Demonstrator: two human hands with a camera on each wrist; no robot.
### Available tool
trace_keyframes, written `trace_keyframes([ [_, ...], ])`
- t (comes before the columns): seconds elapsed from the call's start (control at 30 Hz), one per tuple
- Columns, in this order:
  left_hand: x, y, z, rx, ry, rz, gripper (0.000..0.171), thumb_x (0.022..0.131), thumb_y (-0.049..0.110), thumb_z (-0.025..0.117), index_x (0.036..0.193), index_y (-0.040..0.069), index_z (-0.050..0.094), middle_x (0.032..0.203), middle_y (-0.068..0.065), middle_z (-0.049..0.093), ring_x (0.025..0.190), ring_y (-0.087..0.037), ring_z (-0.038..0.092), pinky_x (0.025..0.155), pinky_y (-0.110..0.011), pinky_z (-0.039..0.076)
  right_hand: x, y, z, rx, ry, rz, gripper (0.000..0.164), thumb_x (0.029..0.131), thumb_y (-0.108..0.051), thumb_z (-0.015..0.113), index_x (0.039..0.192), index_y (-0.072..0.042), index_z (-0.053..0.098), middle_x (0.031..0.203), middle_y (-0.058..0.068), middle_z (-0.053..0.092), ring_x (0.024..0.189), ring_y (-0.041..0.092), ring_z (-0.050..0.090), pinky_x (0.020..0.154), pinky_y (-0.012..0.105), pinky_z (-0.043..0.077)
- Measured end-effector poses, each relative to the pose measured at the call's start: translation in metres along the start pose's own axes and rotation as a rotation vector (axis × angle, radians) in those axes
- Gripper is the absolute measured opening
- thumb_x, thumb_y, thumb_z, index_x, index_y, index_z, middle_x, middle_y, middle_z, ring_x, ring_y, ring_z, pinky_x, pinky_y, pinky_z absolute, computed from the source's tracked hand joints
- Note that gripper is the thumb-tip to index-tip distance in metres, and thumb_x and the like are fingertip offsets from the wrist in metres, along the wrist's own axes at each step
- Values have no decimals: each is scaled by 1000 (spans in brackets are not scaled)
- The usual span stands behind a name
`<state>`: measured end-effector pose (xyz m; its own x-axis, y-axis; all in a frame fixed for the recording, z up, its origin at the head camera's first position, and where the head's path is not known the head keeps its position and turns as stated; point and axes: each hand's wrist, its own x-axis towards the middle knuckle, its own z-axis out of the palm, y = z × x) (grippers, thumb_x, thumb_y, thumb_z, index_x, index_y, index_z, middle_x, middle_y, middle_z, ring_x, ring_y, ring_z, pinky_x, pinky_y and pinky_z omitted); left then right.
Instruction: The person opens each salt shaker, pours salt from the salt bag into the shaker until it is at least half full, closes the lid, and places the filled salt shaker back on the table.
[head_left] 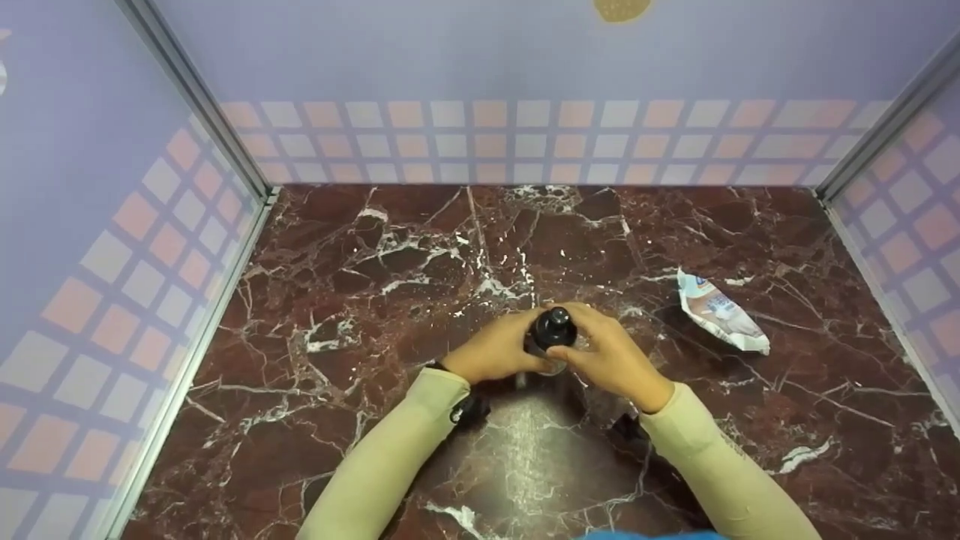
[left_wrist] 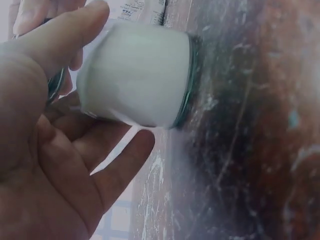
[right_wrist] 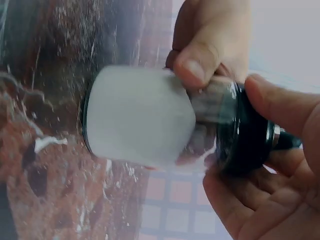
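A clear glass jar [right_wrist: 205, 110] with a black lid [head_left: 553, 330] stands upright at the middle of the table. White powder or fine grains [right_wrist: 140, 117] fill its lower part, heaped at a slant against the glass. The lid has a knob [head_left: 559, 316] on top. My left hand [head_left: 495, 349] holds the jar from the left, its thumb and fingers around the glass. From the right, my right hand [head_left: 611, 356] grips the lid by its edge, with the thumb on the near side. In the left wrist view the lid is mostly hidden behind my fingers.
A crumpled white and blue plastic packet [head_left: 721, 311] lies to the right of the jar. White specks are scattered over the dark red marbled tabletop [head_left: 330, 450] beyond the jar. Lilac panels with checks [head_left: 517, 142] wall in the back and both sides.
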<state>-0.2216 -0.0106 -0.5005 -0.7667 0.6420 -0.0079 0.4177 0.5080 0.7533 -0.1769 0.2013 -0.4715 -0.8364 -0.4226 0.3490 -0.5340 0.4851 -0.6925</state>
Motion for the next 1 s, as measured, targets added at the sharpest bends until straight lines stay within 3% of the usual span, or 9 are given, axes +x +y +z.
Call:
trace_keyframes([
  [0.2,2,-1,4,-29,59,-19,73,77,34,91,141,26,58,130,5,69,115,-14,65,107,-41,47,-1,0,6,-60,70,4,57,84,-15,85,135,-1,64,132,13,68,123,30,64,109,44,49],
  [0.4,7,0,10,-36,89,-29,73,79,35,90,144,24,57,131,3,69,111,-14,66,105,-40,49,-2,5,4,-59,96,69,55,83,-16,86,134,-2,66,133,12,68,125,30,63,110,44,47],
  [0.7,17,0,12,-1,126,-37,72,80,39,88,143,21,58,129,1,70,107,-15,68,104,-38,50,-2,9,11,-168,206,91,53,83,-24,86,129,-2,69,132,16,68,122,35,65,106,48,51],
  [0.87,23,-3,12,-57,119,-44,70,80,35,90,140,17,59,124,-4,71,67,-16,70,86,-32,56,-1,13,13,-182,233,124,52,84,-26,85,129,-5,70,130,13,69,120,32,66,102,47,53],
  [0.93,26,-4,11,-79,97,-42,72,79,35,90,141,18,59,126,-4,70,65,-15,69,87,-31,56,-2,16,13,-183,231,127,54,85,-26,85,131,-4,69,132,13,68,121,31,66,103,47,52],
  [1.0,28,-6,9,-81,78,-37,75,78,35,91,143,18,58,130,-3,69,85,-16,72,97,-36,54,-3,18,14,-160,220,112,58,87,-23,84,136,-2,65,136,15,65,125,32,63,108,46,49],
])
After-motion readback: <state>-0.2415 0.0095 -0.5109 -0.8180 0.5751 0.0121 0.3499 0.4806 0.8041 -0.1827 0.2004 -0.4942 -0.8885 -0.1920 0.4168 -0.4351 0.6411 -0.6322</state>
